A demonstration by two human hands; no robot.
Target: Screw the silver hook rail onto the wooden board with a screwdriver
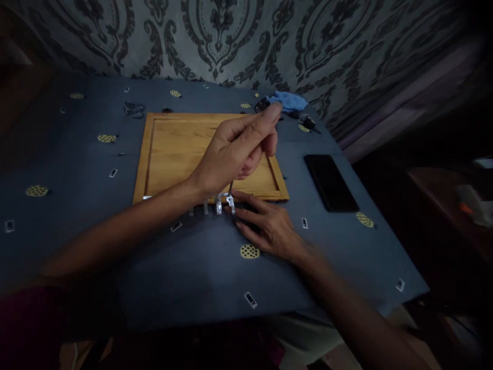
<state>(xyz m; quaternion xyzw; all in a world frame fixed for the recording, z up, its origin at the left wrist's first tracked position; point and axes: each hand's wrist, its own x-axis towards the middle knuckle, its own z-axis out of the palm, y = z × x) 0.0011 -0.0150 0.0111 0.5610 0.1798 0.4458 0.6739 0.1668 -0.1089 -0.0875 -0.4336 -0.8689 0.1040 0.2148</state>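
My left hand (236, 151) is raised over the near edge of a wooden board (173, 149), its fingers closed round a thin metal tool whose shaft points down to small metal parts (223, 203) at the board's front edge. My right hand (265, 226) lies flat on the blue cloth beside those parts, fingertips touching them, fingers stretched out. Several small silver pieces stand in a row left of the fingertips.
A dark phone (331, 182) lies right of the board. A blue rag (287, 100) and small dark items sit at the far right corner. A metal clip (133, 109) lies far left. The table's right edge drops off near the phone.
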